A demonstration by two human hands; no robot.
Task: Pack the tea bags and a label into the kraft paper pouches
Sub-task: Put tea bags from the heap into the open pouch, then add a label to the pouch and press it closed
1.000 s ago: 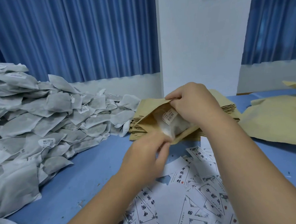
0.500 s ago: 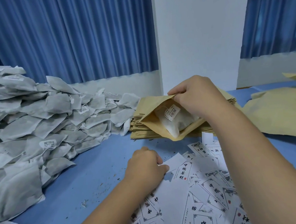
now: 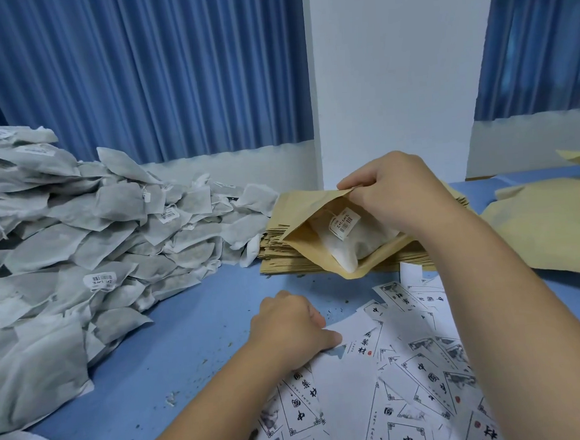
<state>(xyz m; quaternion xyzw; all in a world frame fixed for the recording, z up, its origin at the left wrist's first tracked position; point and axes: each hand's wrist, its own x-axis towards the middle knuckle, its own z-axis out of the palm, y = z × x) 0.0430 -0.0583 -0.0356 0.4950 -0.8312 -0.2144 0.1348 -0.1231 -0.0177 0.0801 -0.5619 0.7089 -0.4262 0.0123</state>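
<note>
My right hand (image 3: 396, 191) grips the top edge of an open kraft paper pouch (image 3: 307, 218), holding it above a stack of flat pouches (image 3: 277, 258). White tea bags (image 3: 349, 246) with a barcode tag show inside the pouch mouth. My left hand (image 3: 289, 326) rests low on the table, its fingers curled onto a white paper label (image 3: 356, 328) at the edge of a loose spread of printed labels (image 3: 423, 375). A big heap of grey-white tea bags (image 3: 78, 255) fills the left side.
The table top (image 3: 193, 329) is blue, with small tea crumbs. More kraft pouches (image 3: 550, 225) lie at the right. Blue curtains and a white wall stand close behind the table.
My left hand let go of the pouch's lower edge and dropped down to the labels. My right hand lifted the pouch a little and still holds it open.
</note>
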